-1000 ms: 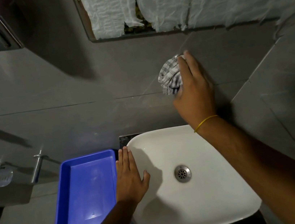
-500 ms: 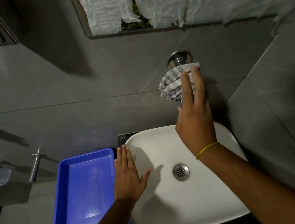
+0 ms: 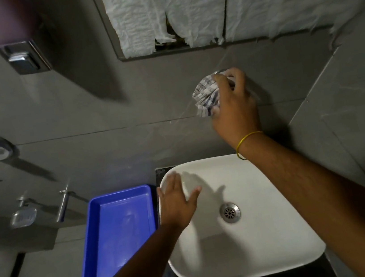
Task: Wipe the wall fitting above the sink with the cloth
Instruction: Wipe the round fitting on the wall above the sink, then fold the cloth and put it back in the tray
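Since half a second ago the right hand (image 3: 234, 105) has climbed back up the grey tiled wall (image 3: 105, 97), so that its curled fingers (image 3: 236, 76) and the crumpled blue-and-white checked cloth (image 3: 206, 96) now cover the round chrome wall fitting (image 3: 221, 71), of which only a thin shiny arc shows above the fingertips; earlier the fitting stood fully exposed above the hand. That hand is closed around the cloth, bunching it against the fitting, right of centre in the upper half of the frame, with a thin yellow band (image 3: 246, 143) on the wrist below it. Meanwhile the left hand (image 3: 177, 203) has shifted a little towards the top of the frame along the left rim of the white rounded-square ceramic sink (image 3: 275, 254); it lies flat and open, fingers together and thumb spread, holding nothing, its fingertips blurred. Just beside the sink, lower left of centre, sits the blue rectangular plastic tray (image 3: 118, 236), unchanged. A round metal drain (image 3: 230, 212) marks the middle of the basin. Torn white crinkled paper (image 3: 239, 1) hangs over a recessed frame along the top, and a chrome soap dish (image 3: 23, 217) projects from the wall at the left edge
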